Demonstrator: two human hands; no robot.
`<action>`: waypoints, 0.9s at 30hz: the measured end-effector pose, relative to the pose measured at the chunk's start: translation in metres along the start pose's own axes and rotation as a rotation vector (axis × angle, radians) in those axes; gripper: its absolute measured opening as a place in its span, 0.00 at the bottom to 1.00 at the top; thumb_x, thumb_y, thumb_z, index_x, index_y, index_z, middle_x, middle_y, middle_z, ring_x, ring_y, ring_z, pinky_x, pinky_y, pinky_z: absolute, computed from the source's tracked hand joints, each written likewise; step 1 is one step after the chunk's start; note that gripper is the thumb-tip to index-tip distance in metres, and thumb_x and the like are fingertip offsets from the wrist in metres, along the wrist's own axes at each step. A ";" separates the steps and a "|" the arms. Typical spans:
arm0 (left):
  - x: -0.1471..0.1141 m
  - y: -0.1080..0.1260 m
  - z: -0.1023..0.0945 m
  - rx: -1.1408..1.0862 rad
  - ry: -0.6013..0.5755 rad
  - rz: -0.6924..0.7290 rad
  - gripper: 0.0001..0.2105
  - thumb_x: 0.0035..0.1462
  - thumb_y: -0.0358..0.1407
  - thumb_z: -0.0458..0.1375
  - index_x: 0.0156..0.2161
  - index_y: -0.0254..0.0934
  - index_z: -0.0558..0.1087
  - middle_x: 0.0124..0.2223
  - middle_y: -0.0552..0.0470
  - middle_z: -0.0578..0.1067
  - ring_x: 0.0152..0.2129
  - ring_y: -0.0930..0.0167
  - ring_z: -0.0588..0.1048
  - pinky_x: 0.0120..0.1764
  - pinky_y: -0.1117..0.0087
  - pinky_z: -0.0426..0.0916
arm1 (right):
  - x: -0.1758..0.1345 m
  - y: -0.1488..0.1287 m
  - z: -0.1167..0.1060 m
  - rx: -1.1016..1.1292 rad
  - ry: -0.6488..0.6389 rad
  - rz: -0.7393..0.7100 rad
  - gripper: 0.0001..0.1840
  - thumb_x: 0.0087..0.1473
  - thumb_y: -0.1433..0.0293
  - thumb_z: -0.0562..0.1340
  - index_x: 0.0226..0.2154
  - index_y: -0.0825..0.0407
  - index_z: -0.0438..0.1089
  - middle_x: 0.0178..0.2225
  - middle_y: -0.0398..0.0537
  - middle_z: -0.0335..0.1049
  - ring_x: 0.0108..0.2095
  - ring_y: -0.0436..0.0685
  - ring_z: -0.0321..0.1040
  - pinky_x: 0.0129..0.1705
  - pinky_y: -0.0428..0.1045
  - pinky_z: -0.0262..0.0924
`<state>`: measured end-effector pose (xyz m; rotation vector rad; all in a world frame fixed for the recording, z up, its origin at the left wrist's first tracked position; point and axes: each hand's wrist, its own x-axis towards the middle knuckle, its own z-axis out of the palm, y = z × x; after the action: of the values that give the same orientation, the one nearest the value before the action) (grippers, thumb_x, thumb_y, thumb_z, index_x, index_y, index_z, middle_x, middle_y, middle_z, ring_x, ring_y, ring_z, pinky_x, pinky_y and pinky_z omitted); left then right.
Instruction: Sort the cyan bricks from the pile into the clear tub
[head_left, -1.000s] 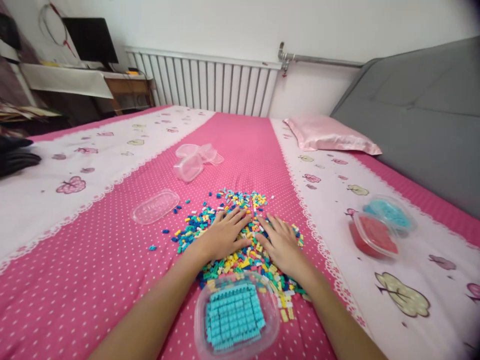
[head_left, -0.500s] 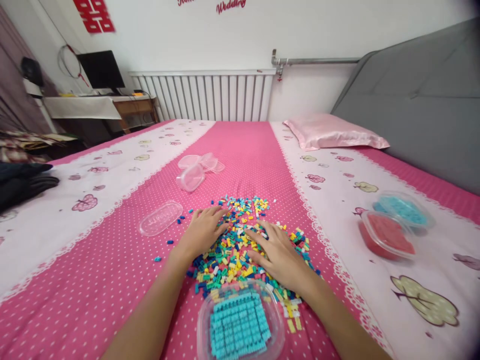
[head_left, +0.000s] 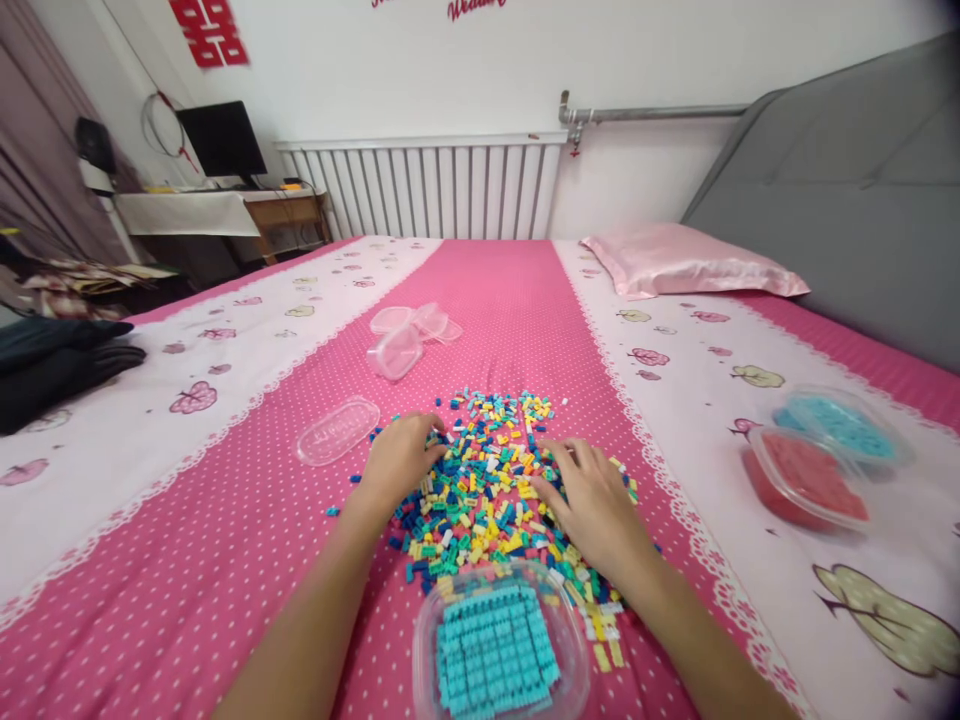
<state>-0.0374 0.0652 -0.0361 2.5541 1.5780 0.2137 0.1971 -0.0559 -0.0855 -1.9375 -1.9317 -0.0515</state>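
A loose heap of small building bricks (head_left: 491, 500) in yellow, blue, green, white and pink lies on the bed. At its left edge, my left hand (head_left: 403, 458) rests with fingers bent over the bricks, some fingertips hidden. My right hand (head_left: 592, 505) lies at the heap's right side, fingers apart and touching bricks. Neither hand visibly holds a brick. Closest to me, a clear plastic tub (head_left: 425, 650) contains turquoise bricks (head_left: 495, 655) packed in neat rows.
An oval clear lid (head_left: 337, 430) lies left of the heap; several clear tubs and lids (head_left: 397, 350) are farther back. On the right sit a tub of red bricks (head_left: 802, 480) and a tub of blue bricks (head_left: 840, 425). A pink pillow (head_left: 690, 260) is by the grey headboard (head_left: 832, 190).
My hands have moved apart, the right one outward to the right, uncovering more of the heap's middle. The whole view has shifted slightly, so things appear farther right.
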 end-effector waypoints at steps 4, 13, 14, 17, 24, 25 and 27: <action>0.002 0.003 0.003 -0.042 0.003 0.037 0.17 0.58 0.45 0.64 0.50 0.40 0.75 0.48 0.46 0.79 0.45 0.62 0.77 0.46 0.64 0.70 | -0.001 -0.007 0.000 0.029 -0.052 -0.133 0.30 0.68 0.52 0.50 0.68 0.42 0.59 0.69 0.56 0.55 0.68 0.70 0.51 0.65 0.69 0.53; -0.004 0.019 -0.006 -0.003 -0.009 0.234 0.09 0.64 0.41 0.58 0.40 0.45 0.82 0.47 0.48 0.76 0.49 0.61 0.71 0.52 0.56 0.60 | -0.004 -0.014 -0.001 0.024 -0.132 -0.182 0.29 0.70 0.51 0.45 0.60 0.43 0.69 0.67 0.48 0.62 0.69 0.72 0.50 0.66 0.75 0.46; -0.005 0.019 -0.006 0.006 -0.033 0.253 0.08 0.63 0.41 0.60 0.39 0.45 0.82 0.47 0.48 0.76 0.49 0.60 0.71 0.52 0.55 0.60 | -0.004 -0.013 -0.001 0.018 -0.126 -0.161 0.30 0.70 0.52 0.44 0.59 0.46 0.70 0.67 0.50 0.63 0.69 0.72 0.52 0.65 0.75 0.47; -0.008 0.019 -0.003 0.022 -0.076 0.270 0.08 0.58 0.42 0.65 0.41 0.47 0.82 0.50 0.46 0.74 0.51 0.57 0.69 0.53 0.53 0.59 | -0.003 -0.011 0.000 0.006 -0.118 -0.126 0.29 0.70 0.53 0.45 0.57 0.49 0.71 0.65 0.54 0.65 0.67 0.72 0.55 0.65 0.73 0.49; -0.011 0.021 -0.001 0.012 -0.149 0.274 0.12 0.54 0.40 0.65 0.45 0.46 0.81 0.52 0.46 0.72 0.53 0.57 0.67 0.56 0.52 0.58 | -0.006 -0.012 0.004 0.001 -0.116 -0.128 0.28 0.70 0.53 0.45 0.60 0.45 0.68 0.65 0.51 0.65 0.66 0.68 0.56 0.66 0.71 0.48; -0.011 0.022 -0.001 0.012 -0.150 0.270 0.11 0.54 0.39 0.65 0.43 0.44 0.80 0.51 0.46 0.72 0.53 0.58 0.67 0.56 0.52 0.58 | -0.007 -0.012 0.005 0.002 -0.117 -0.129 0.28 0.70 0.53 0.45 0.61 0.45 0.68 0.65 0.51 0.65 0.66 0.68 0.56 0.66 0.71 0.48; -0.011 0.022 -0.001 0.017 -0.149 0.263 0.08 0.54 0.37 0.64 0.40 0.41 0.79 0.50 0.45 0.72 0.53 0.59 0.67 0.56 0.53 0.59 | -0.007 -0.011 0.005 0.003 -0.119 -0.129 0.29 0.70 0.52 0.45 0.61 0.44 0.68 0.65 0.51 0.64 0.66 0.68 0.56 0.66 0.71 0.48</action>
<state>-0.0234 0.0455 -0.0319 2.7140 1.1971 0.0344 0.1846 -0.0616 -0.0897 -1.8494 -2.1312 0.0311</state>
